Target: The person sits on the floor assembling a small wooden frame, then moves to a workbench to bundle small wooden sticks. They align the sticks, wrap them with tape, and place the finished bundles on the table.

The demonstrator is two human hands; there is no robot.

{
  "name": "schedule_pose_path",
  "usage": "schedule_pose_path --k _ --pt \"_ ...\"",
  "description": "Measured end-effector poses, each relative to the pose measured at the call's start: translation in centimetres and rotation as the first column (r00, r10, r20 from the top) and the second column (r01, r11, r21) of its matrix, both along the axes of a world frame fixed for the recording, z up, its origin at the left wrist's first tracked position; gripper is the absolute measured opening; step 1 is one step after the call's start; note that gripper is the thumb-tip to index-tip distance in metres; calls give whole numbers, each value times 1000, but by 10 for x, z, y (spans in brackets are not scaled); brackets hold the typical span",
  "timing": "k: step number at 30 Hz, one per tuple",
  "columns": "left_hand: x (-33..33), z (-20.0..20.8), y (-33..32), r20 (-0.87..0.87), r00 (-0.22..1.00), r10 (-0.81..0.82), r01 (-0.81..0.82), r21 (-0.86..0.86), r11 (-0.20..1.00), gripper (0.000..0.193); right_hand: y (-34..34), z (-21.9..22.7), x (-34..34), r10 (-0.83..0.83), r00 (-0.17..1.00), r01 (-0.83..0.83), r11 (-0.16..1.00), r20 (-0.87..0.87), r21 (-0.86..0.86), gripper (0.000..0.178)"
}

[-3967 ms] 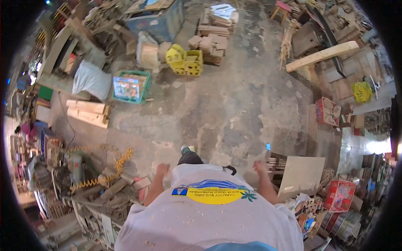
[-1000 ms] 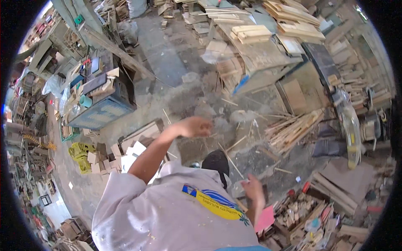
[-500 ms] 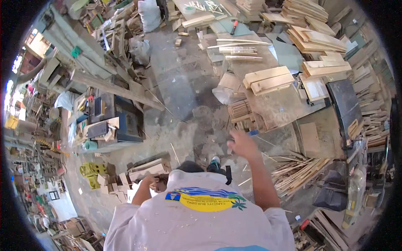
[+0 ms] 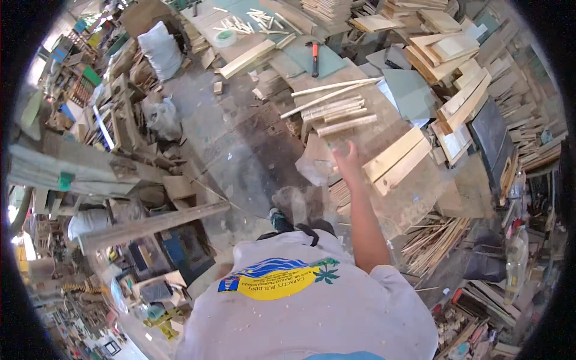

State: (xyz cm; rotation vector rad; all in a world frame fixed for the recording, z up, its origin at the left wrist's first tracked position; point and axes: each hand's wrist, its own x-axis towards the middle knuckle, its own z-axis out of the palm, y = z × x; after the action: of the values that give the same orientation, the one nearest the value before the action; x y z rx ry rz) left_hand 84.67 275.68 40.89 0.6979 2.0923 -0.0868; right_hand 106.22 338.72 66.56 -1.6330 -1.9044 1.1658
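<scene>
Hand (image 4: 346, 159) near wooden strips (image 4: 347, 125)

The person wears a loose, pale mauve-grey T-shirt (image 4: 312, 318) speckled with small light flecks, its short sleeves leaving the right hand (image 4: 345, 159) and forearm bare. Across the chest runs a print of a yellow oval (image 4: 273, 287), wavy blue stripes (image 4: 264, 267), a green palm tree (image 4: 326, 274) and a small blue square (image 4: 228, 284). Below show a black strap (image 4: 309, 233) and a dark, greenish shoe (image 4: 279, 222).
</scene>
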Motion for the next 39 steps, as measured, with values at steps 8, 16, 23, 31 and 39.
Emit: schedule_pose_path --k 8,16,23,31,39 --pt "-309 135 271 -76 906 417 -354 403 844 32 140 -51 -105 -411 858 452 889 309 -72 112" --pt "-404 115 402 69 885 461 -444 424 789 31 197 -61 -171 -347 600 519 854 721 -21 124" --pt "-452 165 490 -36 998 58 -42 352 935 34 201 -115 -95 -506 444 498 826 739 266 101" --pt "-564 212 678 -194 973 127 -7 522 853 45 248 -57 -155 -422 233 522 814 876 254 72" --pt "-553 192 842 -3 817 -576 405 714 571 41 251 -33 -460 -345 913 341 938 218 54 52"
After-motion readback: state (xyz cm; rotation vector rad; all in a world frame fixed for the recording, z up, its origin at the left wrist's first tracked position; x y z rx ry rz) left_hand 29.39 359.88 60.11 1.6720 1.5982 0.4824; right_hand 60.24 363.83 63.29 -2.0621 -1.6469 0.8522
